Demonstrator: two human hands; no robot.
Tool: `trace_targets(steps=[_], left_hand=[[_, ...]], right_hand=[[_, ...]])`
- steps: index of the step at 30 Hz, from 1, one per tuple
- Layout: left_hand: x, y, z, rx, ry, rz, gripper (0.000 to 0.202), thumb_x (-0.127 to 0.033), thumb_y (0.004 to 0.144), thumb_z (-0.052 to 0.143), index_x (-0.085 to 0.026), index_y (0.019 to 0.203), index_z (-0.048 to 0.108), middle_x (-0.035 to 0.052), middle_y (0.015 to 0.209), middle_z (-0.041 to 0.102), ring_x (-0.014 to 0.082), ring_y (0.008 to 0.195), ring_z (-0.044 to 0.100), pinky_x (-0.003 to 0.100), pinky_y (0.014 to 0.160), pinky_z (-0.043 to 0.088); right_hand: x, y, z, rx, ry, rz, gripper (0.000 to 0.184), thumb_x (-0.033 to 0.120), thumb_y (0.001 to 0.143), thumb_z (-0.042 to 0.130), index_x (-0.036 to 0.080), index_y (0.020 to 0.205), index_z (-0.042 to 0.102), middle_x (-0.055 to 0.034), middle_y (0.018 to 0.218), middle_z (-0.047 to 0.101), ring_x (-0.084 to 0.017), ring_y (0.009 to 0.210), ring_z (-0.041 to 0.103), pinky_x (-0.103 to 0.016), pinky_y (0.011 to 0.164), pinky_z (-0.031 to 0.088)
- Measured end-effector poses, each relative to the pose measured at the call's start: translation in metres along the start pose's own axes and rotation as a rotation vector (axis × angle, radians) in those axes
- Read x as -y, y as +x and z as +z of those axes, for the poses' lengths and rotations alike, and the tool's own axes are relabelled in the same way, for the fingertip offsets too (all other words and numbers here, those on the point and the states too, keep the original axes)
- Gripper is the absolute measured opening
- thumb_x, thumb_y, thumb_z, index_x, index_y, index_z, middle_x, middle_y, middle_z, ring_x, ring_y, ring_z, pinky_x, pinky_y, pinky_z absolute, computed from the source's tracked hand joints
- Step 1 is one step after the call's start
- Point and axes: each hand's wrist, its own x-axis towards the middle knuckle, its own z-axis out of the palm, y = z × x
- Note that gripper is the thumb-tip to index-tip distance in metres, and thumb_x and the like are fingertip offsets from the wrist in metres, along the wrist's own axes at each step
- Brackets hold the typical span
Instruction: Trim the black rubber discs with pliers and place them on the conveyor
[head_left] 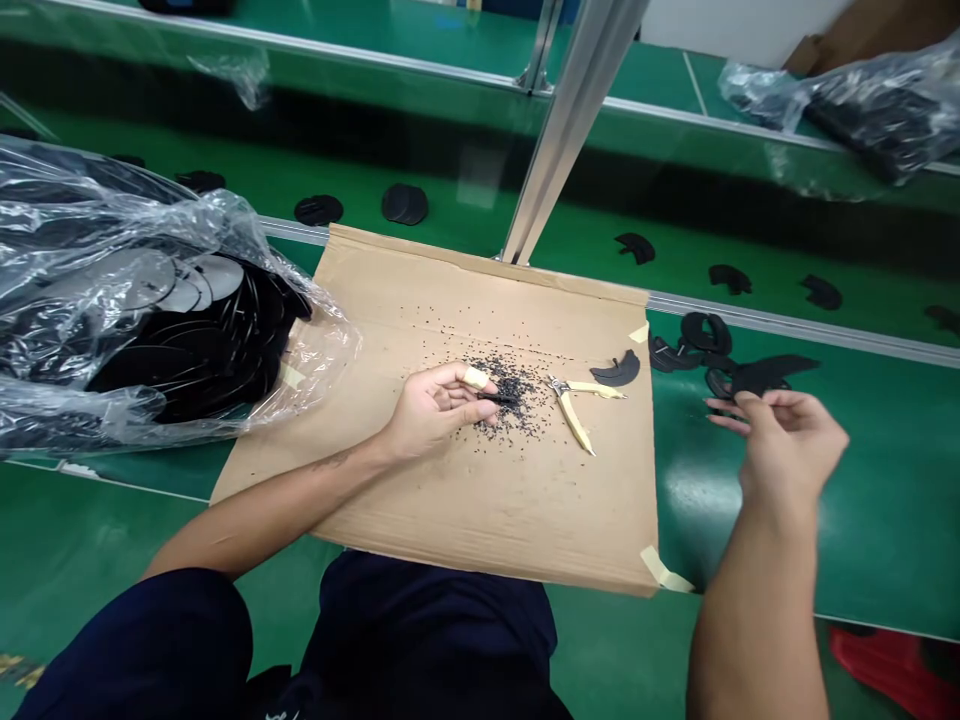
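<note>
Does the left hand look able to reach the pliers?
Probably yes: the pliers lie uncovered on the cardboard beside the black bits. The left hand seems to hold a dark piece, perhaps needing release first.

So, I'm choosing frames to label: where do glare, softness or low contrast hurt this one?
Head view, right: glare whitens part of the green tabletop beside the cardboard sheet; head view, left: bright streaks break up the clear bag; head view, lower right: the red object looks soft; head view, centre: the black piece in the left hand blends into the dark bits.
</note>
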Motion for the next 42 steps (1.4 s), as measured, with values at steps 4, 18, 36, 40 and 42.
trace_targets(steps=[4,18,36,40,42], left_hand=[[0.001,0.000,0.000,0.007,-0.013,0.005,0.032,-0.033,0.070,0.089,-0.013,0.087,0.071,0.0028,0.080,0.074,0.0108,0.063,0.073,0.020,0.061,0.064],[0.002,0.004,-0.005,0.081,-0.027,-0.054,0.027,-0.037,0.090,0.072,-0.014,0.098,0.061,0.0090,0.103,0.075,0.0162,0.090,0.076,0.031,0.088,0.063],[-0.001,0.005,-0.011,0.230,-0.224,-0.357,0.044,-0.046,0.090,0.072,-0.017,0.123,0.069,-0.0007,0.080,0.060,0.0063,0.060,0.061,0.027,0.071,0.063],[0.001,0.004,-0.011,0.231,-0.191,-0.369,0.044,-0.046,0.088,0.074,-0.015,0.119,0.069,-0.0009,0.074,0.061,0.0070,0.060,0.061,0.024,0.067,0.060],[0.002,0.004,-0.011,0.244,-0.136,-0.361,0.043,-0.046,0.087,0.076,-0.014,0.114,0.068,-0.0004,0.072,0.064,0.0076,0.059,0.061,0.023,0.064,0.058]], right_hand=[[0.010,-0.020,0.007,0.232,0.436,-0.120,0.025,0.015,0.055,0.071,0.021,0.062,0.047,0.0005,0.064,0.062,-0.015,0.051,0.064,-0.026,0.048,0.048],[0.037,-0.111,0.077,1.190,0.618,-0.020,0.034,0.019,0.066,0.081,0.020,0.063,0.048,0.0008,0.084,0.050,-0.010,0.069,0.049,-0.023,0.055,0.041],[0.025,-0.121,0.078,1.131,0.648,0.062,0.037,0.042,0.070,0.090,0.023,0.082,0.061,0.0033,0.073,0.065,-0.012,0.057,0.062,-0.025,0.054,0.056],[0.024,-0.124,0.079,1.131,0.662,0.057,0.041,0.046,0.072,0.088,0.022,0.080,0.056,0.0017,0.075,0.069,-0.012,0.057,0.064,-0.028,0.057,0.057],[0.023,-0.126,0.080,1.125,0.654,0.050,0.042,0.049,0.073,0.087,0.022,0.080,0.055,0.0012,0.077,0.069,-0.013,0.058,0.064,-0.028,0.057,0.057]])
